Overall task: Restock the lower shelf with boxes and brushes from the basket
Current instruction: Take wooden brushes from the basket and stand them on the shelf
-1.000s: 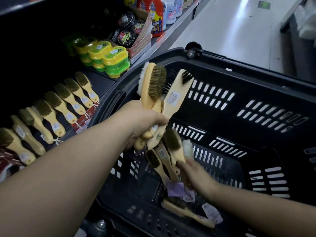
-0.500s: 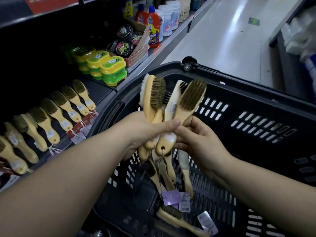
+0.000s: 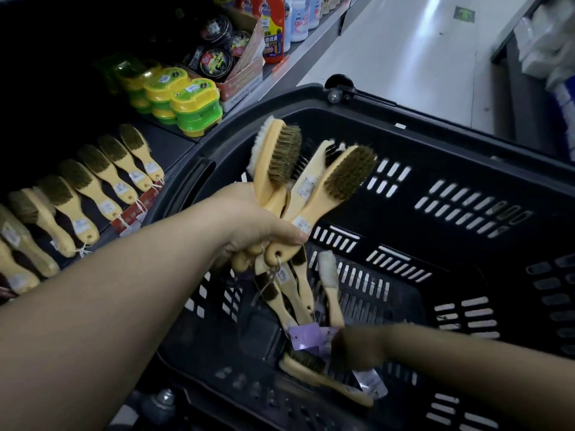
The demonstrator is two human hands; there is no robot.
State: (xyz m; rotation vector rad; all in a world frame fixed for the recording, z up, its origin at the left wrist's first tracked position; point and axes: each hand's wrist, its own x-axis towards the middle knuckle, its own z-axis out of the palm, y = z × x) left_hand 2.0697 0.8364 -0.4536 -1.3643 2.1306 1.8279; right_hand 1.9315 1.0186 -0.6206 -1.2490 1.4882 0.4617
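A bunch of wooden brushes (image 3: 314, 185) with brown bristles is gripped tight by the left hand (image 3: 249, 225), held up over the black basket (image 3: 466, 188). Below it, the right hand (image 3: 357, 346) is reached down among loose brushes (image 3: 298, 293); its fingers are too blurred to tell.

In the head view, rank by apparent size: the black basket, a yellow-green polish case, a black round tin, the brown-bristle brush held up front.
1. black basket
2. brown-bristle brush
3. yellow-green polish case and black round tin: similar; distance differs, unranked.
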